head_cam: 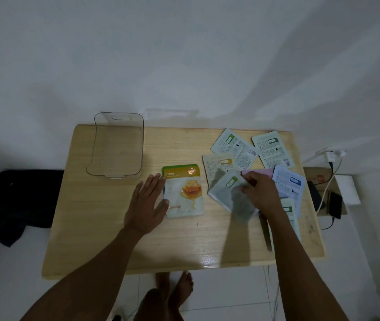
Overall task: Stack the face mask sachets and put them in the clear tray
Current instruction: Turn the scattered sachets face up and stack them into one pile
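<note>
A small stack (183, 192) of sachets lies near the middle of the table (105, 239), its top one face up and printed "Honey" with a honeycomb picture; edges of others show along its left side. The left hand (148, 202) lies flat and open, fingers spread, its fingertips (161, 178) touching the stack's left edge. Toward the right edge, loose sachets lie scattered and overlapping, mostly back side up: two (233, 144) (272, 149) near the far right corner, a beige one (216, 165) in front of them, a blue one (288, 181) and a pink one (261, 173) nearer the right edge, and one more (292, 216) partly under the right forearm. The right hand (262, 192) is closed on a green-labelled sachet (229, 193), which is blurred and tilted just right of the stack; the exact grip is hard to make out. The clear tray (117, 144) stands at the far left corner, well apart from the stack, and holds nothing. Off the table's right edge, a phone (335, 205) and a white cable (328, 186) lie on a low box (316, 177). Dark cloth (17, 200) lies on the floor to the left. Bare feet (175, 286) show below the near edge.
</note>
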